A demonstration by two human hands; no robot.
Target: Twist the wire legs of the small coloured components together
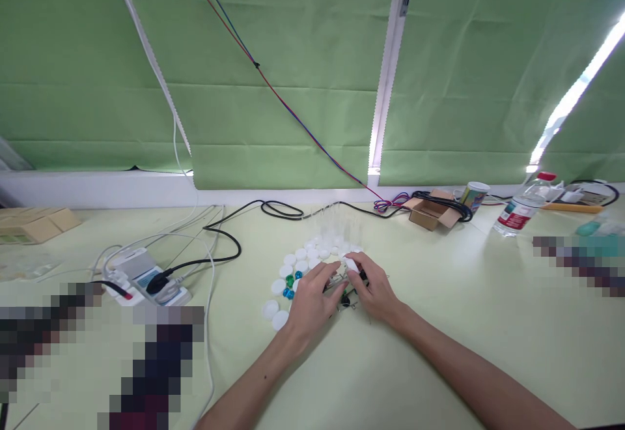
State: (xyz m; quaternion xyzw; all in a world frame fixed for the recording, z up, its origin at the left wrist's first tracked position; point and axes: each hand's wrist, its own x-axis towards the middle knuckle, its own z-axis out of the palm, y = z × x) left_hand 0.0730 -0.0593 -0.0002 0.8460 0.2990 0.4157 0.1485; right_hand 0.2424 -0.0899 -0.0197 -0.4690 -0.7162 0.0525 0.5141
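My left hand (315, 296) and my right hand (377, 288) meet close together low over the table. Between the thumb and fingers of my right hand is a small white cap (350, 264). The left fingers are curled in a pinch by a small piece that I cannot make out. Under and beside the hands lie small dark parts (346, 300) with thin wires or pins, partly covered. Round white caps (278, 286) spread in an arc to the left, with small blue pieces (288, 293) and a green piece (290, 281) among them. Clear upright tubes (339, 228) stand behind.
A power strip (146, 281) with plugs and cables sits to the left. Black cable (239, 241) runs along the back. An open cardboard box (430, 212), a can (474, 197) and a water bottle (520, 208) stand at back right. Blurred-out areas flank both sides.
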